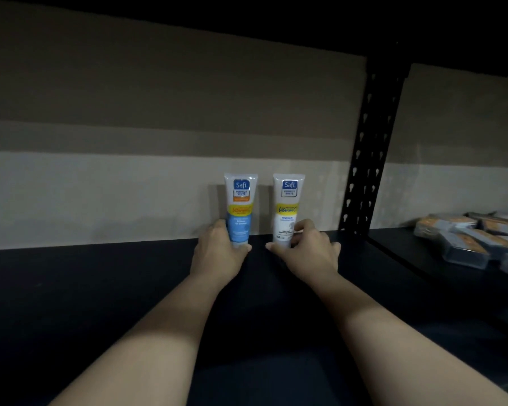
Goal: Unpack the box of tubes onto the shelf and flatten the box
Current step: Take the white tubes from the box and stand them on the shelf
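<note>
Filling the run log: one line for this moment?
left hand grips blue tube | right hand grips white tube | both upright on shelf

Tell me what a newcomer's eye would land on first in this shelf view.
Two upright Safi tubes at the back of the dark shelf, against the pale wall: a blue-bottomed tube gripped by the left hand and a white tube gripped by the right hand. Next, the black perforated upright, with wrapped packs piled beyond it at far right.

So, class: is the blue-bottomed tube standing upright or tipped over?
Upright: the blue tube stands on the shelf, crimped end up, left hand gripping its base.
</note>
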